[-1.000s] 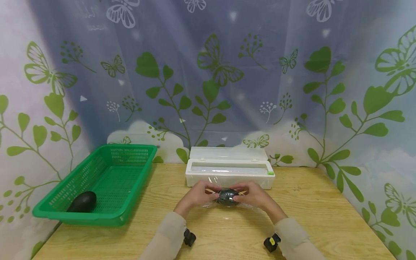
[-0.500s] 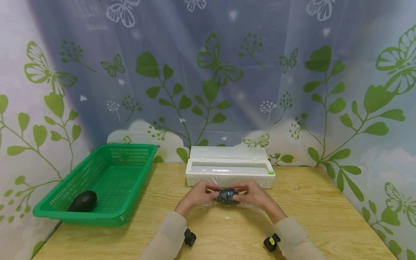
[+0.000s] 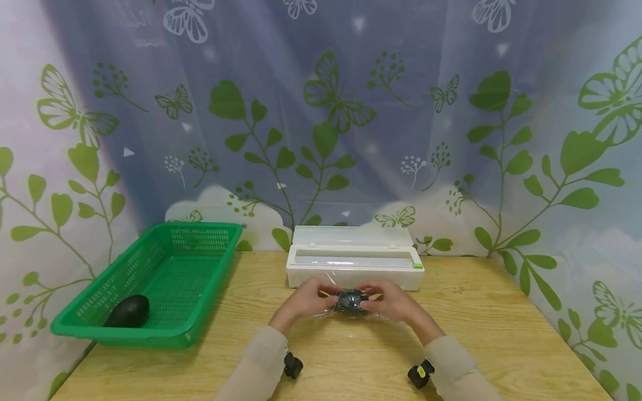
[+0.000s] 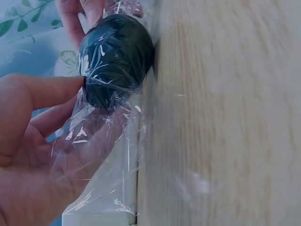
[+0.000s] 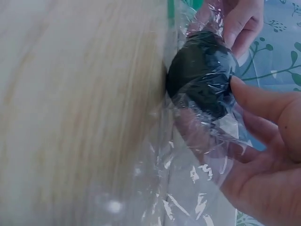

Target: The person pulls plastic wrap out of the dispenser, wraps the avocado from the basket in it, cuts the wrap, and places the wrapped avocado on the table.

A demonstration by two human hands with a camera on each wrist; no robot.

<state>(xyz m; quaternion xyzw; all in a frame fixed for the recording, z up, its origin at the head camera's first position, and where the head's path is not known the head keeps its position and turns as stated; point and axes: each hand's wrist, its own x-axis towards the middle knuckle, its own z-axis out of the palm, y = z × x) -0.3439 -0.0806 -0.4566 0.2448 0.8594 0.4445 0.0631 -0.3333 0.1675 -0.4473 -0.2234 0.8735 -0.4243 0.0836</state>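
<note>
Between the two hands is a dark avocado [image 3: 351, 304] in clear cling film [image 4: 77, 150], held low over the wooden table. The left hand [image 3: 308, 299] grips its left end, thumb pressed to the side and fingers curled beneath the film. On the opposite end, the right hand [image 3: 393, 302] holds it the same way. In the left wrist view the film is wrinkled tight over the avocado [image 4: 117, 61], and loose film hangs across the palm. Slack film [image 5: 197, 174] also trails toward the table in the right wrist view.
Just behind the hands stands a white cling film box [image 3: 353, 277], lid raised, with a roll [image 3: 353, 261] inside. To the left, a green basket [image 3: 188, 328] holds another dark avocado [image 3: 129, 311]. A patterned curtain [image 3: 391, 139] hangs behind the wooden table [image 3: 476, 312].
</note>
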